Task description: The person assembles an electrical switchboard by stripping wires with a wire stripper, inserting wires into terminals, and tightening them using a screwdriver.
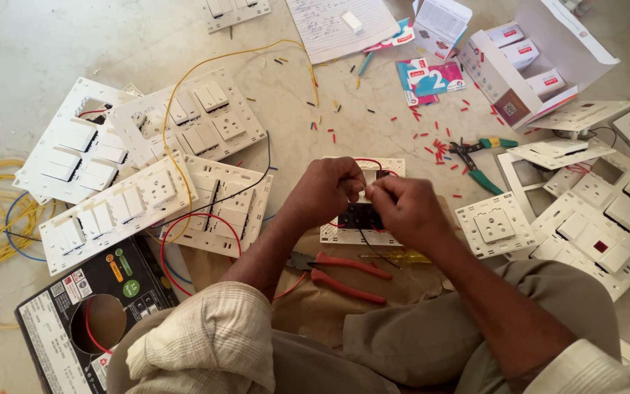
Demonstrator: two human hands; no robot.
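Red pliers (344, 276) lie near the lap. Above them, left hand (324, 191) and right hand (402, 210) pinch a black wire (368, 244) at the switch plate (344, 232); best kept steady, fingertips close. Farther off, green cutters (475, 162) rest on the floor (23, 44).

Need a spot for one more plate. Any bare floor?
Bare floor top left, above the stacked switch plates. A small patch between the notepad and both hands, littered with wire bits. Right side is crowded with plates.
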